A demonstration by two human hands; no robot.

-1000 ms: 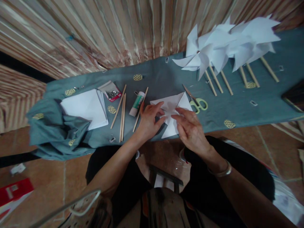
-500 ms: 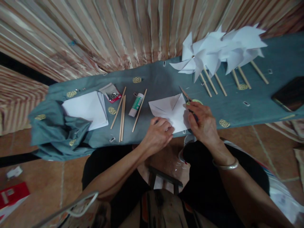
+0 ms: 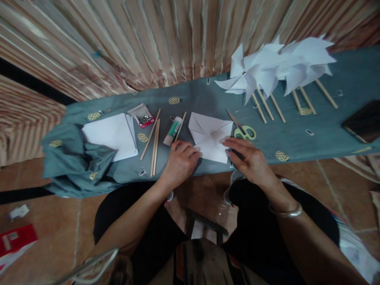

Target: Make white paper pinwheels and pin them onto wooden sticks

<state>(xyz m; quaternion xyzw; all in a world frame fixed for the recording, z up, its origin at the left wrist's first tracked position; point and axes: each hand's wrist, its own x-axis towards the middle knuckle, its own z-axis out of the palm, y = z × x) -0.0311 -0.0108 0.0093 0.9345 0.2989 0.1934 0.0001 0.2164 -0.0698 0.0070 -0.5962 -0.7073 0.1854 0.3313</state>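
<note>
A square white sheet of paper point(image 3: 214, 152) with cuts running in from its corners lies near the table's front edge. My left hand point(image 3: 181, 161) is closed on its left edge, fingertips pinching the paper. On the right side of the sheet, my right hand point(image 3: 247, 158) rests with its fingers stretched out and apart. Just beyond that hand lie scissors with light green handles point(image 3: 245, 132), untouched. A glue stick point(image 3: 172, 131) and a wooden stick point(image 3: 181, 126) sit left of the sheet, close to my left hand.
Several white paper pinwheels point(image 3: 270, 65) on sticks lie at the back right. A dark object point(image 3: 363, 122) rests at the right end. Leftward are loose wooden sticks point(image 3: 150, 134), a packet of small metal pieces point(image 3: 143, 116) and a paper stack point(image 3: 109, 134) on the cloth point(image 3: 202, 93).
My right hand has left the scissors, which now lie on the cloth, and has come onto the paper. The sheet has turned, and my left hand has shifted left to its edge.
</note>
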